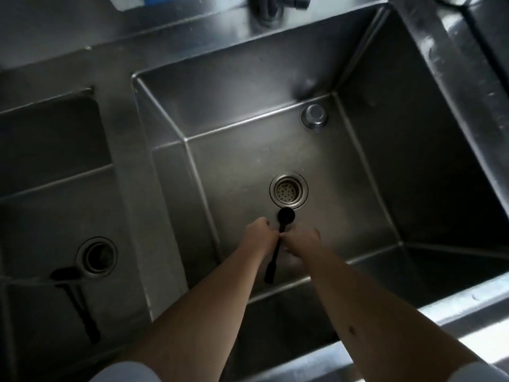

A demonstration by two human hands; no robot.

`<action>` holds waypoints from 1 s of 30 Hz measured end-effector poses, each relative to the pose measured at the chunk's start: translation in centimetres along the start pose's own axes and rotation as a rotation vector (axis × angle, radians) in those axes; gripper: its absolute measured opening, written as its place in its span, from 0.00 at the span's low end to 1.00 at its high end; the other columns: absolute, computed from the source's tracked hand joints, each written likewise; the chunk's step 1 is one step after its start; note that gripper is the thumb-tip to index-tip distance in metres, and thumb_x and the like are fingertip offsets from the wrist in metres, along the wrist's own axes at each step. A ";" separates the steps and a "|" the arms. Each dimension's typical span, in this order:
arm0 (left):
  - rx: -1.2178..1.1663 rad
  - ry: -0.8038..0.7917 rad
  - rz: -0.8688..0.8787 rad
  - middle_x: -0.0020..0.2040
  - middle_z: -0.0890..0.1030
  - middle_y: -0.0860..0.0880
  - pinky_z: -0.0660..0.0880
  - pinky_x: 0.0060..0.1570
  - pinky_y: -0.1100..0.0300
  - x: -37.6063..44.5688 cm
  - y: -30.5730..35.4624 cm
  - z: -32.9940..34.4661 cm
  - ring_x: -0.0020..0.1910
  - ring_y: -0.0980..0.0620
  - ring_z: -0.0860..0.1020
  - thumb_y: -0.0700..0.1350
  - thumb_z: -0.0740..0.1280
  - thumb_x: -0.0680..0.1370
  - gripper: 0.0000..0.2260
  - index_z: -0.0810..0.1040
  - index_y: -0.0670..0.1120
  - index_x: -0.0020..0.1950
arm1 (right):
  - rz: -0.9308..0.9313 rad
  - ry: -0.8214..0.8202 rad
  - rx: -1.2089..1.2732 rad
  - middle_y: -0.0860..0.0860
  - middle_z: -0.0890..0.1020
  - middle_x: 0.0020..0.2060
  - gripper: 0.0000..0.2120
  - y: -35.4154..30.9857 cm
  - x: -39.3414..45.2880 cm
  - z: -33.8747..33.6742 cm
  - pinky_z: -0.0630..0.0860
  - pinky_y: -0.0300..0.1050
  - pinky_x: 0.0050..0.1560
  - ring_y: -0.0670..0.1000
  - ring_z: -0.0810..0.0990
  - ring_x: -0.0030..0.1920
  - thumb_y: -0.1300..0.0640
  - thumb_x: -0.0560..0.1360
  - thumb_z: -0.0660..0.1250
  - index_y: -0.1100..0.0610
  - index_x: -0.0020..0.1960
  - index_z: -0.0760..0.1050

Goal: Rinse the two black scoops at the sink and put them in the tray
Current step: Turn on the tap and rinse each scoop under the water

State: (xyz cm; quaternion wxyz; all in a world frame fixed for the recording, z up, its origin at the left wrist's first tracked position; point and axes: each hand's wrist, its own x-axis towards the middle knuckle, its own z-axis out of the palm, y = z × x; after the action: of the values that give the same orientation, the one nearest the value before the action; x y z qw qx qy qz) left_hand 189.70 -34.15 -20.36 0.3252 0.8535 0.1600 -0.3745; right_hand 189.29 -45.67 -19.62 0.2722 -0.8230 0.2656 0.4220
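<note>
Dim, soft-focus view; glare on right rim (468, 321).

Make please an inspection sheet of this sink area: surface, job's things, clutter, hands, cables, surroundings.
Surface: steel double sink; right basin has a strainer drain and a round steel cap.
Job's things: one scoop held over the right basin, bowl near the drain; second scoop lies in the left basin by its drain. Tray: nothing seen.
Clutter: nothing seen.
Hands: left hand and right hand both grip the held scoop's handle.
Cables: dark hose at the faucet base.
Surroundings: blue object at top edge, unclear. Running water: cannot tell.
</note>
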 end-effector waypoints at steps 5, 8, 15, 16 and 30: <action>0.126 0.176 0.226 0.63 0.78 0.37 0.72 0.60 0.49 -5.7 1.7 -8.3 0.62 0.38 0.75 0.47 0.65 0.76 0.19 0.74 0.42 0.65 | -0.231 0.171 0.060 0.57 0.85 0.54 0.15 -5.8 -7.4 -2.4 0.75 0.45 0.53 0.59 0.80 0.59 0.50 0.72 0.68 0.53 0.57 0.82; 0.102 0.354 0.405 0.63 0.78 0.38 0.70 0.64 0.50 -10.1 0.9 -14.6 0.63 0.40 0.75 0.41 0.65 0.74 0.19 0.75 0.41 0.66 | -0.418 0.214 0.076 0.58 0.80 0.64 0.24 -10.5 -12.9 -2.5 0.72 0.46 0.59 0.60 0.77 0.64 0.52 0.76 0.65 0.53 0.71 0.72; -0.078 0.585 0.420 0.56 0.82 0.44 0.75 0.50 0.55 -18.6 -8.4 -23.3 0.53 0.44 0.79 0.43 0.63 0.73 0.15 0.77 0.49 0.58 | -0.853 0.264 -0.041 0.51 0.83 0.53 0.14 -19.1 -23.4 4.3 0.70 0.40 0.43 0.56 0.81 0.53 0.57 0.74 0.63 0.47 0.58 0.75; -0.092 0.587 0.378 0.58 0.81 0.44 0.74 0.52 0.55 -18.9 -10.7 -24.1 0.56 0.43 0.79 0.43 0.64 0.73 0.15 0.77 0.48 0.60 | -0.881 0.238 -0.094 0.51 0.83 0.55 0.15 -20.2 -24.0 6.1 0.73 0.42 0.46 0.56 0.81 0.54 0.57 0.73 0.64 0.48 0.60 0.75; -0.273 0.351 -0.042 0.50 0.81 0.48 0.74 0.35 0.56 -15.4 -34.5 -27.5 0.41 0.49 0.80 0.46 0.60 0.78 0.14 0.73 0.49 0.64 | -0.548 -0.083 -0.091 0.51 0.82 0.40 0.10 -30.3 -21.1 27.0 0.77 0.46 0.40 0.52 0.81 0.42 0.54 0.78 0.59 0.51 0.46 0.80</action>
State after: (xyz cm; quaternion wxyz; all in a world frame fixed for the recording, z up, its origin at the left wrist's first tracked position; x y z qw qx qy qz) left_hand 176.30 9.38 -10.00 0.3970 0.8500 0.2812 -0.2020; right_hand 184.09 -1.64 -8.52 0.3494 -0.8575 0.0027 0.3776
